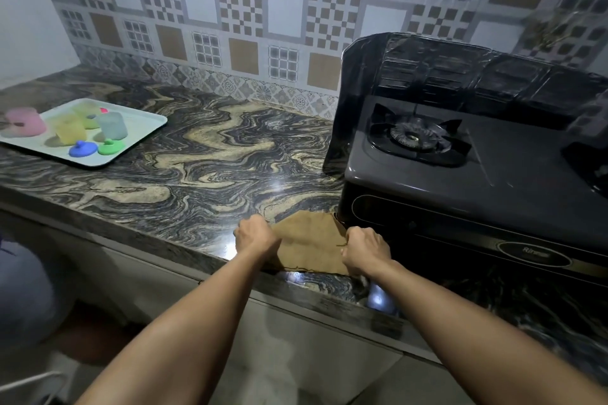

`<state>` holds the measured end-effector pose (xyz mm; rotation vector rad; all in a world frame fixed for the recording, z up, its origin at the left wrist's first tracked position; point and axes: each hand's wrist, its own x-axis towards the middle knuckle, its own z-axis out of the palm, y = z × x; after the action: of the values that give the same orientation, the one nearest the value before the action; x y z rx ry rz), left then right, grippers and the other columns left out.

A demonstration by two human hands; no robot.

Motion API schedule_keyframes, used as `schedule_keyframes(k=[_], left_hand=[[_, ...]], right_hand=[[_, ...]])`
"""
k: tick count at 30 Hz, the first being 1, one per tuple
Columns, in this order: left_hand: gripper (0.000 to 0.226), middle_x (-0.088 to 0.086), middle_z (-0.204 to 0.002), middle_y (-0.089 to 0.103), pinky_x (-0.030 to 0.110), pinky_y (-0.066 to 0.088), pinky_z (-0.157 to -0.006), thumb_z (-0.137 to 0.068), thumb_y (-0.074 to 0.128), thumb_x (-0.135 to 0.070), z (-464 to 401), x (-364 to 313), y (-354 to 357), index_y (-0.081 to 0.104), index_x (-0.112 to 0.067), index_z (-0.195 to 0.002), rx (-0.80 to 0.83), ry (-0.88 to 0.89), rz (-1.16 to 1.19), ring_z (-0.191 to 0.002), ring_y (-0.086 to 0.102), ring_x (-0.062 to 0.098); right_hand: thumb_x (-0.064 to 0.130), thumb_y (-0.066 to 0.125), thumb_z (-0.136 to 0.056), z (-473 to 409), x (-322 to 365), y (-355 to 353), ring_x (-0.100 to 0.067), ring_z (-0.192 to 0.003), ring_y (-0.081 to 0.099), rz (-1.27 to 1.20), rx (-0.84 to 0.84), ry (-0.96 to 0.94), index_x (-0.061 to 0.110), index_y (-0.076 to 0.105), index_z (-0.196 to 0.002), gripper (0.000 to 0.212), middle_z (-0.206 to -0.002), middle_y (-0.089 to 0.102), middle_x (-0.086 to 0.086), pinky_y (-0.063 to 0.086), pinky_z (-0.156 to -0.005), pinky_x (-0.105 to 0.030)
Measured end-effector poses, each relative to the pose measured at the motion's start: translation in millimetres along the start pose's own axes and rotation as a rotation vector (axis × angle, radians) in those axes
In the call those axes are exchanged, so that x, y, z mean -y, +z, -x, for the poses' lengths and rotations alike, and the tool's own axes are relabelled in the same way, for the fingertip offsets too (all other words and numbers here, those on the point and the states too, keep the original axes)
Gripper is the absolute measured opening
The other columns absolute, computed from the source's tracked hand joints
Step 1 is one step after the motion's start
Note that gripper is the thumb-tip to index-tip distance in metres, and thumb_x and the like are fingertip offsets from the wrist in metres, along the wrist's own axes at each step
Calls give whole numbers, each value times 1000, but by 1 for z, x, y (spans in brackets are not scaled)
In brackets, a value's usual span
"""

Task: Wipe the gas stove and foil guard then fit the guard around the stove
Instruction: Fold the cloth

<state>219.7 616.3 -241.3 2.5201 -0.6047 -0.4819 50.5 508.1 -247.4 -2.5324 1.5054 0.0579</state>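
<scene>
Fingers (255, 228) of both hands clench the cloth (309, 245) on the desk (197, 148); next we judge it must lift to the stove (477, 168).

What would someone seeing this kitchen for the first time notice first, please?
Probably the two hands: the left hand and right hand grip a brown cloth at the counter's front edge. Right of them sits a dark gas stove, a dark guard standing behind and beside it. Far left, a tray holds pastel cups.
</scene>
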Motion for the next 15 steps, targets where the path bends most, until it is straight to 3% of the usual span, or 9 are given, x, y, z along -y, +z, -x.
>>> schedule_keyframes(k=[5, 7, 10, 15], left_hand=[[23, 9, -79, 58, 31, 43, -63, -80, 68, -19, -6, -2, -6, 51, -11, -66, -11, -101, 153, -74, 53, 27], [18, 9, -82, 61, 30, 43, -64, -79, 71, -24, -8, -2, -11, 61, -10, -74, -20, -124, 214, -74, 53, 27], [7, 9, -87, 68, 29, 47, -65, -77, 73, -16, -13, 0, -16, 70, -13, -82, -46, -128, 254, -78, 59, 25], [19, 4, -79, 69, 25, 51, -67, -68, 77, -7, -18, 7, -19, 65, -20, -63, -51, -110, 296, -81, 65, 23]], right_hand=[[23, 58, -84, -3, 5, 3, -30, -109, 60, 32, -4, 44, 14, 62, -110, 28, -117, 62, -8, 44, -74, -32], [24, 59, -83, -4, 7, 4, -29, -108, 60, 31, -14, 65, 15, 62, -108, 27, -116, 62, -7, 42, -71, -32], [27, 60, -81, -5, 11, 9, -29, -108, 60, 38, -38, 86, 15, 60, -110, 32, -117, 61, -7, 42, -71, -33], [24, 61, -79, -8, 13, 10, -31, -106, 60, -52, -45, 124, 13, 62, -103, 27, -113, 63, -9, 46, -73, -33]])
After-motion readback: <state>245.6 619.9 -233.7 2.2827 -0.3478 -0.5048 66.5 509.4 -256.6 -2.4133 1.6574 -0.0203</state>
